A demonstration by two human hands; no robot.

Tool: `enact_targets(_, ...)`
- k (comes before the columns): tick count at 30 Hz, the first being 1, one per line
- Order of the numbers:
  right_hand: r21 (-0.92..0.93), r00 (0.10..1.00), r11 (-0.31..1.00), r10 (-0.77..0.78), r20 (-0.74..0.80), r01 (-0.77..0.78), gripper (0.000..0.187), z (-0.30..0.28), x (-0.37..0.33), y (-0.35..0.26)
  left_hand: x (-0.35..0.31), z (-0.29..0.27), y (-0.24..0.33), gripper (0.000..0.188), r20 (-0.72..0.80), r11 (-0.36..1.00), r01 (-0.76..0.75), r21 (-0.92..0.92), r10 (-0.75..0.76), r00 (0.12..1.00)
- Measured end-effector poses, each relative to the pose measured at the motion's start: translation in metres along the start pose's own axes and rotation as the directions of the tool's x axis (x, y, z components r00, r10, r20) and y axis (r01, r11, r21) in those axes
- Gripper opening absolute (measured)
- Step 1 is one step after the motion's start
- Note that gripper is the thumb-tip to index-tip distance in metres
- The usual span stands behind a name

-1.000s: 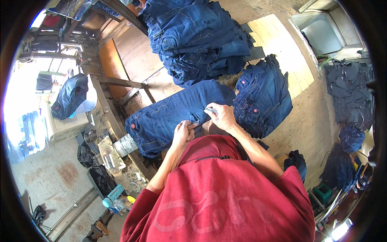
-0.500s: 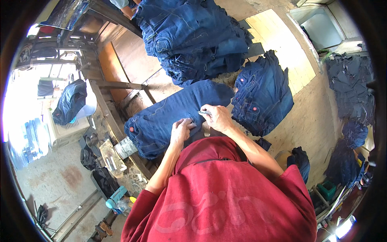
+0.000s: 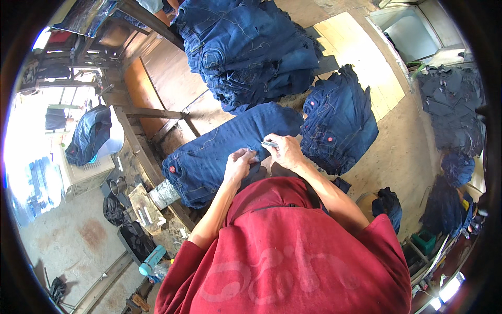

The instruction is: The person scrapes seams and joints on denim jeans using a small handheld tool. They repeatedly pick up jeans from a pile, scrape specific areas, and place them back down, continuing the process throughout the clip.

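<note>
Before me a pair of dark blue denim trousers (image 3: 225,133) lies stretched over a long support, with a round red tag near its left end. My left hand (image 3: 239,163) is closed at the near edge of the denim, pinching a bit of the cloth. Just right of it, my right hand (image 3: 286,152) is closed round a slim grey tool (image 3: 270,144), whose tip points left over the denim. The tool's exact kind is too small to tell. A smaller heap of denim garments (image 3: 340,125) lies to the right, close to my right hand.
A tall pile of denim trousers (image 3: 251,52) stands at the far side. A wooden frame (image 3: 141,149) and a pale tube end (image 3: 163,194) are at the left. Dark cloth (image 3: 452,104) lies along the right. Part of another person (image 3: 159,10) shows at the top left.
My left hand has moved slightly up and right, closer to my right hand. The right hand and its tool have shifted a little to the right. The view has tilted slightly.
</note>
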State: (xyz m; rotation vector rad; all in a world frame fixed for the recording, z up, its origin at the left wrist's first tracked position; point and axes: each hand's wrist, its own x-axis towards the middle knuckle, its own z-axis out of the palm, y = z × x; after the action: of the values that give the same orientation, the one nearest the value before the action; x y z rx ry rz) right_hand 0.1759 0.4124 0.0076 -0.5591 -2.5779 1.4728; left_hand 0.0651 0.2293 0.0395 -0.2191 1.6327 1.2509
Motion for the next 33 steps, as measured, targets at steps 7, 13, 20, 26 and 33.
enact_targets(7,-0.103,0.991,0.987,0.131,0.034,-0.127,0.016,-0.009,-0.007,-0.022,-0.005,-0.024,0.003,0.032,0.174,0.978,0.174,-0.117,-0.152,0.973)
enact_targets(13,-0.156,0.997,0.985,0.075,-0.006,-0.075,0.017,-0.012,-0.02,-0.063,0.003,-0.049,0.017,0.101,0.46,0.998,0.004,0.057,-0.029,0.888)
enact_targets(20,-0.428,0.986,0.891,0.112,-0.124,-0.155,0.016,-0.016,-0.012,-0.082,0.017,-0.059,0.009,0.103,0.564,0.999,0.049,-0.019,-0.03,0.825)
enact_targets(26,-0.474,0.974,0.854,0.15,-0.169,-0.214,0.02,-0.023,-0.002,-0.079,0.019,-0.06,0.008,0.106,0.572,0.996,0.061,-0.067,-0.011,0.82)
enact_targets(33,-0.441,0.953,0.852,0.198,-0.228,-0.283,0.023,-0.027,0.005,-0.019,0.001,-0.063,0.027,0.086,0.442,0.974,-0.093,0.205,-0.008,0.897)
